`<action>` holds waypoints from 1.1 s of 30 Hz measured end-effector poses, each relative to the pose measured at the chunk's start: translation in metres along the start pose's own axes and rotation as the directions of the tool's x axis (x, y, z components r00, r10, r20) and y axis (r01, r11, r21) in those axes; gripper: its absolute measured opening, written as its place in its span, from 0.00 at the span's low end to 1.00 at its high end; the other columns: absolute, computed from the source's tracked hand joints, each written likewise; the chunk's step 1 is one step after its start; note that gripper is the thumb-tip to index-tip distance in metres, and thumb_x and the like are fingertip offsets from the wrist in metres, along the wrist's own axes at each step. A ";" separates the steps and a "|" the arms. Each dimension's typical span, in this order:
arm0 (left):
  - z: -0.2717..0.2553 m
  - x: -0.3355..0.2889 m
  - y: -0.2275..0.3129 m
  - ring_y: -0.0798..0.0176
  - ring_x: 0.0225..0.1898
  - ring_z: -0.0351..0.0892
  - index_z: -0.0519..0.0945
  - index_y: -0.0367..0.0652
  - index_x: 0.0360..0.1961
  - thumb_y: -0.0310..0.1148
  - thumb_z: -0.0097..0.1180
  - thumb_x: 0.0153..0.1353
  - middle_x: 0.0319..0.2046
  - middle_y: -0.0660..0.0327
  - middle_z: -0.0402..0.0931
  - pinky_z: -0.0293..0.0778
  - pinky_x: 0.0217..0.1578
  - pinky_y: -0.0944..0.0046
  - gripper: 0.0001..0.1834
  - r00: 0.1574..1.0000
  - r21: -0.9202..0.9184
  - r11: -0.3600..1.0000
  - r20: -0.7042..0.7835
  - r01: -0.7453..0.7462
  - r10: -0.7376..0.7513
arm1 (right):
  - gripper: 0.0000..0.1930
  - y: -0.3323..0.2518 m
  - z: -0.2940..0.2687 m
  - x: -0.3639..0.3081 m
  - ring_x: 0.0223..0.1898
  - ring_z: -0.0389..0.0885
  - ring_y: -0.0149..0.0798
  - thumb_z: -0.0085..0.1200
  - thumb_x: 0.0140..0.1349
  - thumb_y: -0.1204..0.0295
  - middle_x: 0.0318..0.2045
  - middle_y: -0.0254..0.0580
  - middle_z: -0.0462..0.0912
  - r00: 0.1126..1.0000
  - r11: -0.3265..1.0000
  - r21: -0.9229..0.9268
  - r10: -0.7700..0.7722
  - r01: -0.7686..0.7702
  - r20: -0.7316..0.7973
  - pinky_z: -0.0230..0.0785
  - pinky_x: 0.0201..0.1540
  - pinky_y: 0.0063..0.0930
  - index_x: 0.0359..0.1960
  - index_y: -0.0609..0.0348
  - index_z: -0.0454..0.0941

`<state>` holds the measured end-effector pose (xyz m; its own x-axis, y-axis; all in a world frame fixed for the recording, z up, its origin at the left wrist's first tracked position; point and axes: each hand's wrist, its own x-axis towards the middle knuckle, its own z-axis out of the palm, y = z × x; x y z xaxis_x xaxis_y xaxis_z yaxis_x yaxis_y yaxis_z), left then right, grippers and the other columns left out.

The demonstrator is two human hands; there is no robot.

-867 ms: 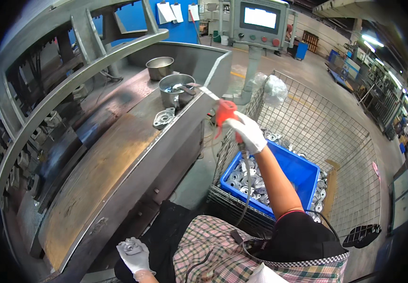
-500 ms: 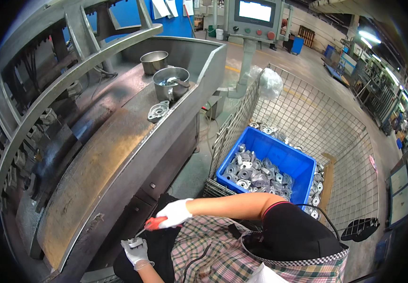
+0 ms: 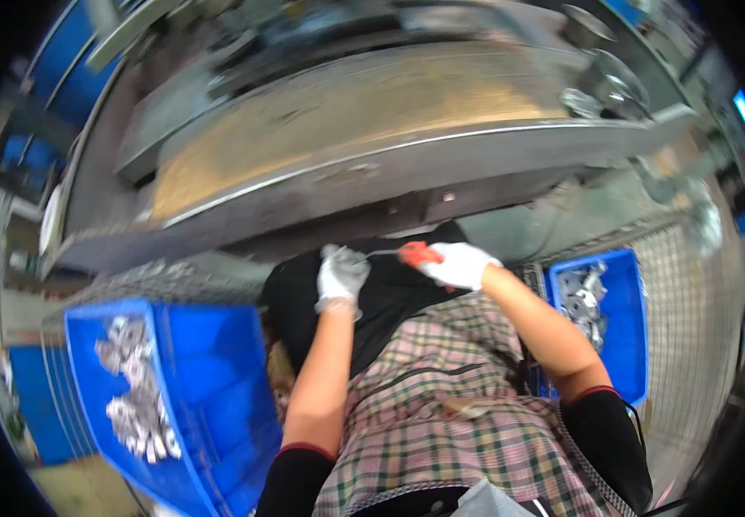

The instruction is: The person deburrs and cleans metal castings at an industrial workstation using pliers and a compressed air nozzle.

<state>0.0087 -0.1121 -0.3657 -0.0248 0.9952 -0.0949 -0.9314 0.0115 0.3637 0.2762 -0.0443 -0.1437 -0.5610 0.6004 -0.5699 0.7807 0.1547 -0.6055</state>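
Observation:
My right hand (image 3: 467, 265), in a white glove, is closed round a red-handled tool (image 3: 418, 252) with a thin metal shaft; the kind of tip cannot be made out. The shaft points left toward my gloved left hand (image 3: 338, 286). My left fingers are closed on a small grey metal part (image 3: 352, 259), blurred and partly hidden by the glove. Both hands are over the black cloth (image 3: 295, 289) on my lap, just in front of the workbench. The shaft's end is close to the part; whether it touches is unclear.
A blue bin (image 3: 213, 362) with several grey metal castings (image 3: 140, 388) stands at my left. Another blue bin (image 3: 626, 319), also holding castings, is in a wire cage (image 3: 691, 293) at my right. Ahead, the bench's raised metal edge (image 3: 372, 168) runs across; metal pots (image 3: 614, 82) sit on its right end.
My view has swung left, bringing the left bin into sight and the bench square ahead. Both hands keep their grips; the tool now lies nearly level.

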 end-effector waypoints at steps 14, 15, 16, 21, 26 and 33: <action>0.053 -0.003 -0.001 0.54 0.37 0.74 0.76 0.58 0.31 0.53 0.49 0.66 0.32 0.68 0.76 0.65 0.44 0.49 0.14 0.818 -0.124 0.992 -0.572 -0.026 -0.050 | 0.21 -0.016 0.009 0.012 0.35 0.83 0.53 0.46 0.63 0.51 0.32 0.52 0.84 1.000 0.990 -0.138 0.012 -0.008 0.028 0.72 0.43 0.43 0.41 0.56 0.75; 0.055 -0.003 -0.002 0.54 0.37 0.73 0.76 0.59 0.31 0.53 0.48 0.67 0.32 0.68 0.76 0.65 0.44 0.49 0.14 0.818 -0.117 0.993 -0.573 -0.010 -0.060 | 0.21 -0.013 0.010 0.013 0.35 0.83 0.53 0.46 0.63 0.51 0.32 0.52 0.84 1.000 0.991 -0.135 0.015 -0.011 0.026 0.72 0.43 0.43 0.41 0.56 0.75; 0.058 -0.002 -0.002 0.53 0.37 0.73 0.76 0.59 0.31 0.53 0.47 0.67 0.31 0.69 0.76 0.65 0.44 0.50 0.14 0.817 -0.110 0.994 -0.573 0.006 -0.068 | 0.21 -0.009 0.012 0.016 0.35 0.83 0.53 0.46 0.63 0.51 0.32 0.52 0.84 1.000 0.988 -0.153 -0.001 0.002 0.006 0.72 0.43 0.43 0.42 0.56 0.75; 0.061 -0.004 -0.002 0.53 0.37 0.72 0.76 0.61 0.31 0.53 0.46 0.68 0.33 0.69 0.75 0.65 0.44 0.51 0.14 0.842 -0.096 0.995 -0.535 0.023 -0.071 | 0.20 -0.005 0.014 0.016 0.34 0.84 0.52 0.46 0.63 0.51 0.30 0.50 0.84 0.999 0.985 -0.172 -0.033 0.033 0.003 0.73 0.43 0.42 0.42 0.56 0.75; 0.050 -0.007 -0.002 0.54 0.40 0.71 0.76 0.61 0.31 0.53 0.45 0.68 0.35 0.69 0.75 0.64 0.44 0.51 0.14 0.872 -0.101 0.994 -0.483 0.033 -0.078 | 0.20 -0.005 0.010 0.018 0.30 0.84 0.49 0.46 0.63 0.52 0.29 0.49 0.84 1.000 0.989 -0.146 0.010 -0.009 0.007 0.74 0.39 0.40 0.42 0.57 0.75; 0.047 0.000 -0.009 0.54 0.42 0.70 0.77 0.62 0.34 0.54 0.43 0.69 0.38 0.69 0.75 0.64 0.43 0.51 0.15 0.869 -0.135 0.990 -0.486 0.030 -0.093 | 0.19 0.008 0.009 0.023 0.28 0.84 0.47 0.46 0.63 0.53 0.29 0.49 0.84 0.999 0.989 -0.146 0.017 -0.021 -0.027 0.74 0.38 0.39 0.41 0.57 0.75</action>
<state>0.0341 -0.1073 -0.3258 -0.1117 0.8165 -0.5664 -0.9723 0.0280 0.2322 0.2672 -0.0358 -0.1668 -0.5397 0.6243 -0.5648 0.8240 0.2546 -0.5061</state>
